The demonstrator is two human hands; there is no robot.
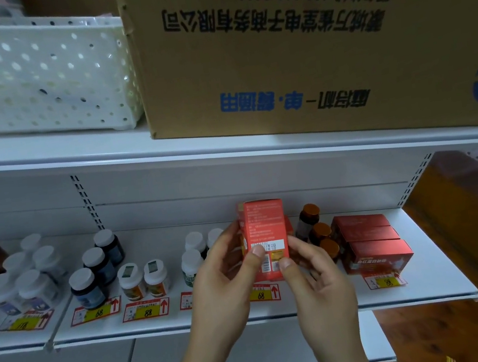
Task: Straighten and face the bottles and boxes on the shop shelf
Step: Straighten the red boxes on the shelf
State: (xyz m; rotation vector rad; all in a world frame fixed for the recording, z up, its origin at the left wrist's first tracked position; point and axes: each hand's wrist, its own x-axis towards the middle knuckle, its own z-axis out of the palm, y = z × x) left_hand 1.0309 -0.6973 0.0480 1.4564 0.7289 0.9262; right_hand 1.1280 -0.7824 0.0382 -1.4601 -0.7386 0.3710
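Shop shelf [282,307]: white metal, price tags along its front edge, stock in short rows running front to back.

Red cartons [372,241]: three lying flat, one behind the other, near the right end of the shelf, fronts roughly square to the edge.

Amber-capped bottles [321,232]: one row just left of those cartons.

Red box [266,232]: held upright above the middle of the shelf front, over the "68" tag, its fine-print and barcode face toward the person, so it looks turned the wrong way for display.

Left hand [225,280]: fingers curled round the box's left side, thumb pressed on the printed face.

Right hand [310,266]: thumb on the lower right corner, fingers wrapped behind.

Judgement: thin card, likely light, stiff along the edges but dentable on the broad faces, a little slick. Best taken by the narrow sides, low down, with light pressure while turning.
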